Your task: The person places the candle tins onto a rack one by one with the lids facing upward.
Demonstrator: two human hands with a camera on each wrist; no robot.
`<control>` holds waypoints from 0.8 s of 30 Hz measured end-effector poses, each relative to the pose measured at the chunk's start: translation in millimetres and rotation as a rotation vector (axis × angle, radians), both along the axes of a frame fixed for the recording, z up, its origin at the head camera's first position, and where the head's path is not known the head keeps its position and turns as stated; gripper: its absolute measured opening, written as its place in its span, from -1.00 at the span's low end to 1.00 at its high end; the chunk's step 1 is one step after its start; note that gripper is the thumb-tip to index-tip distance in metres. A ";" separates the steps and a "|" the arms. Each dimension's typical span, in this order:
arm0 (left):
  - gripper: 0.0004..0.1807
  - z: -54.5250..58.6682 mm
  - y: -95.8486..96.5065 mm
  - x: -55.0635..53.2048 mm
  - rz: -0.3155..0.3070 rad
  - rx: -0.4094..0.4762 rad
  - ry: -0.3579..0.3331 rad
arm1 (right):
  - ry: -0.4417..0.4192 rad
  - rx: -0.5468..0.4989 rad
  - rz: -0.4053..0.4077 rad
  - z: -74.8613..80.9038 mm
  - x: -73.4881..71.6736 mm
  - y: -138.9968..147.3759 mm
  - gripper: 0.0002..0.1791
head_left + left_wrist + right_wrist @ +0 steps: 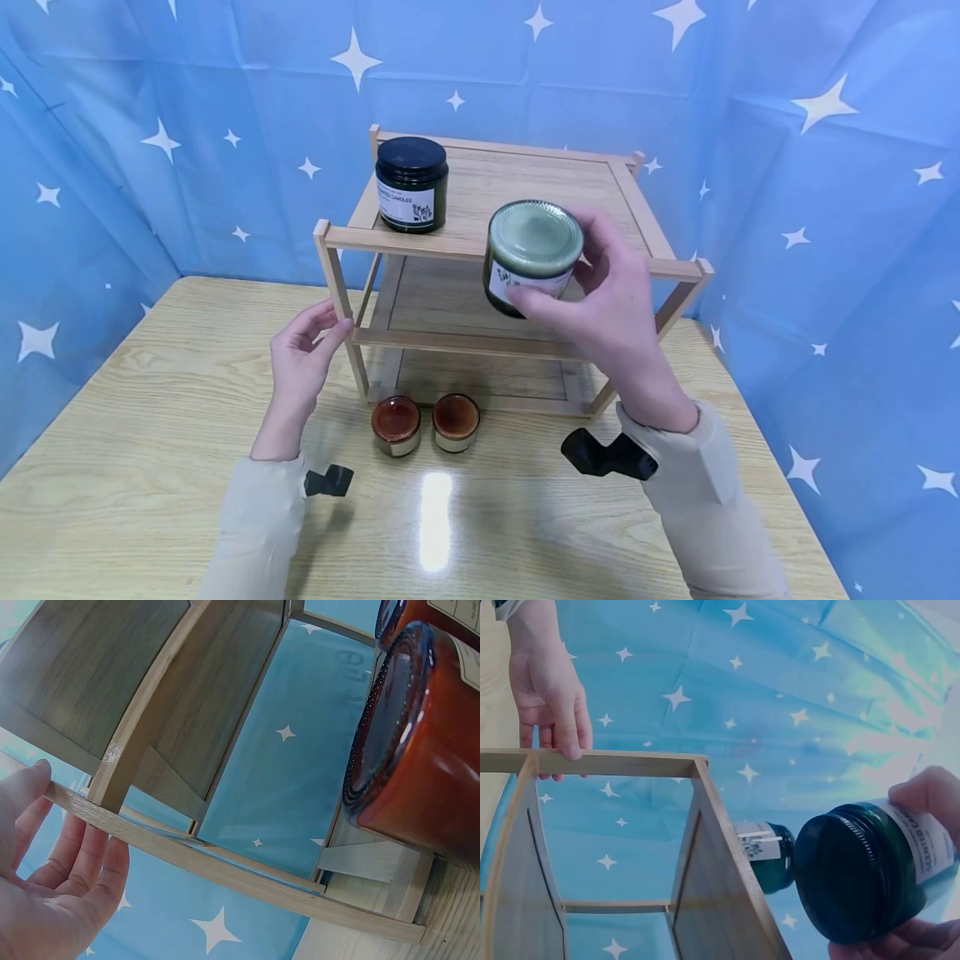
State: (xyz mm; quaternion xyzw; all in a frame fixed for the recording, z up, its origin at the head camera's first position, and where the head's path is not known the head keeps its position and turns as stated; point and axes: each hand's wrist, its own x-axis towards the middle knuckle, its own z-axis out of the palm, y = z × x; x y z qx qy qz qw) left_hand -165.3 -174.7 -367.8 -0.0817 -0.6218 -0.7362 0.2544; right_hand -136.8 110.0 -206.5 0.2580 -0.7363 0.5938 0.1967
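Observation:
My right hand (618, 304) grips a dark green scented-candle jar (536, 258) with a white label, above the front of a wooden shelf rack (465, 242). Its glass base faces up toward the head camera, and its black lid (840, 877) shows in the right wrist view. At the rack's left front post (337, 279), my left hand (303, 350) pinches the wood between thumb and fingers, near the middle shelf's height. A second green candle jar (411, 187), black lid up, stands on the top shelf's left front corner.
Two small amber jars (396, 425) (456, 422) stand side by side on the wooden table (135, 433), in front of the rack's bottom shelf. A blue curtain (247, 92) with white stars surrounds the table at the back and sides.

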 end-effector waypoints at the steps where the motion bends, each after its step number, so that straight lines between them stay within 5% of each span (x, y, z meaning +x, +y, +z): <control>1: -0.62 0.1 0.0 -0.1 -0.001 -0.002 -0.001 | 0.001 -0.002 -0.002 1.8 -1.8 -0.5 -0.34; 13: -0.64 0.1 -0.4 -1.4 -0.007 -0.012 -0.003 | -0.080 0.037 -0.086 23.0 -21.3 -6.4 -0.37; 24: -0.61 -0.4 -0.5 -0.2 -0.003 0.000 -0.013 | -0.045 0.129 -0.145 33.1 -41.5 -11.8 -0.37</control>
